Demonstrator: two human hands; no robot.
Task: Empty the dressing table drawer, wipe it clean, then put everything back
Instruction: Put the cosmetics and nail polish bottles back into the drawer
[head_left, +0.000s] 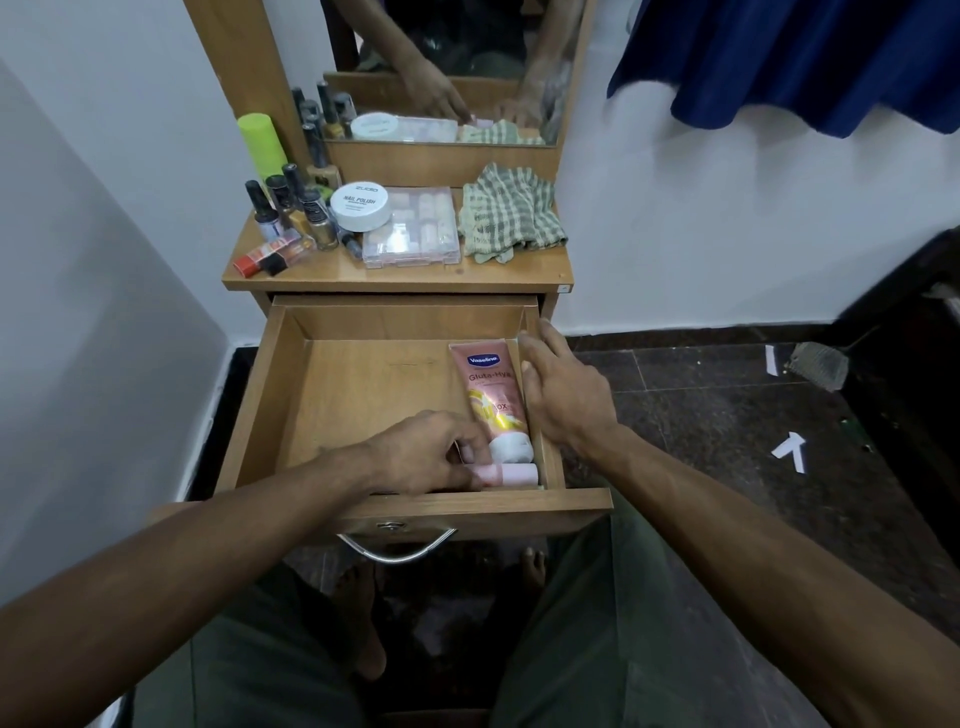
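Behind the open drawer (291, 384), the table (519, 273) carries bottles and a cloth (506, 215) (checked); left hand (431, 452) fingers pinch a pink tube (511, 475), right hand (563, 395) fingers relaxed.

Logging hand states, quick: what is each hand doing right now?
Left hand: pinches the small pink bottle in the drawer.
Right hand: open, holding nothing, at the drawer's right wall.

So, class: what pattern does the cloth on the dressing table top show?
A green and cream check; the cloth shows best in the head view.
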